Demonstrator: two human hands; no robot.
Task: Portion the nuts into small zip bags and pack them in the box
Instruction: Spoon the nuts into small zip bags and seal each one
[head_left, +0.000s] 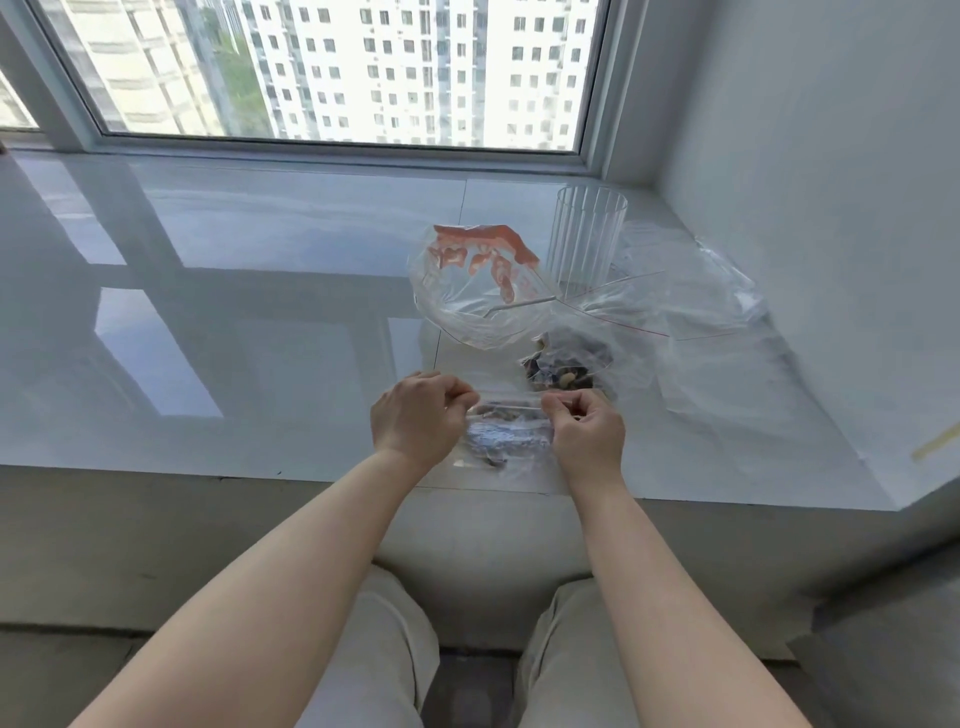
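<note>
Left hand (415, 421): I'm pinching the small clear zip bag of nuts (506, 434) at its 9 o'clock corner.
Right hand (587, 434): I'm pinching its 3 o'clock corner.

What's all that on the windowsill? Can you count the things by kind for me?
Small zip bags holding nuts: 2, the small zip bag pinched by the left hand and right hand, and a second filled bag
Large bag with orange print: 1
Ribbed clear container: 1
Heap of clear plastic: 1, pieces uncountable
Total: 5
</note>
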